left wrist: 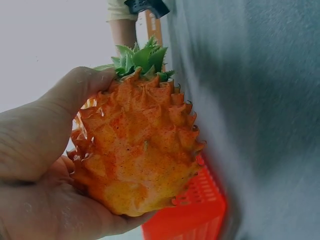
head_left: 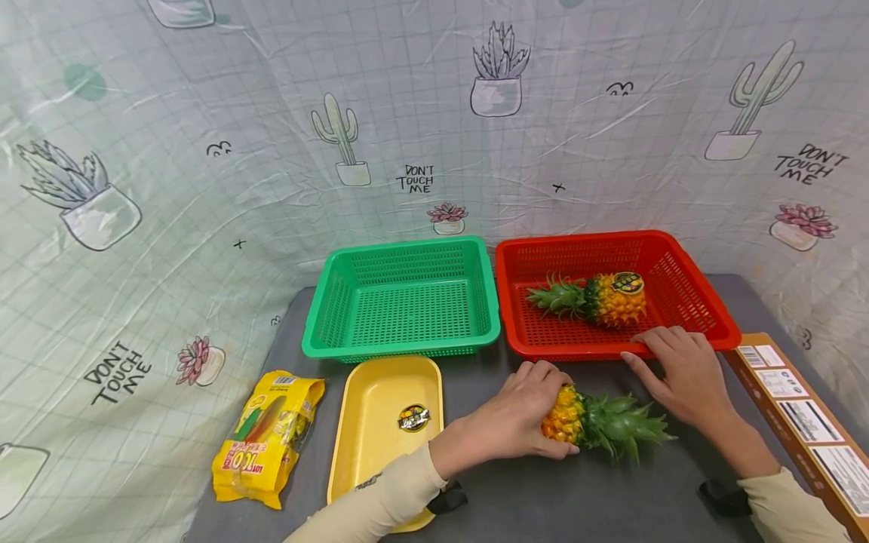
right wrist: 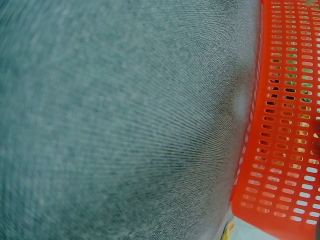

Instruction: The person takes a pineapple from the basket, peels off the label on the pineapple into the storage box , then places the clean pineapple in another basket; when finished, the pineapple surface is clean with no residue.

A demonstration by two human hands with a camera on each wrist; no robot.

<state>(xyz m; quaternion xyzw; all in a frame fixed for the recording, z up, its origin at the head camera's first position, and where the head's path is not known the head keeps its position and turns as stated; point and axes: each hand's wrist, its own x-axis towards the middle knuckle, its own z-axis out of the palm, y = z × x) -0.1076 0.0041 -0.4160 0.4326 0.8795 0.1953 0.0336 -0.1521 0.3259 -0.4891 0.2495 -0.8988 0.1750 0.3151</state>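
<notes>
My left hand point(head_left: 526, 411) grips a small pineapple point(head_left: 563, 418) by its fruit body, thumb on one side and fingers on the other. The green crown points right, toward my right hand point(head_left: 689, 377). In the left wrist view the orange, spiky body point(left wrist: 137, 145) fills the palm. My right hand has its fingertips over the front rim of the red basket point(head_left: 570, 351), fingers loosely bent and thumb apart. Inside that basket lies a second pineapple point(head_left: 614, 302) on its side, crown to the left, with a round black label. The right wrist view shows the basket's slotted wall point(right wrist: 280, 130).
A green basket point(head_left: 407, 351) stands left of the red one. In front of it is a pale yellow tray point(head_left: 387, 385) with a round sticker point(head_left: 413, 418) in it. A yellow food packet point(head_left: 268, 437) lies at the left, a long labelled cardboard box point(head_left: 801, 422) at the right edge.
</notes>
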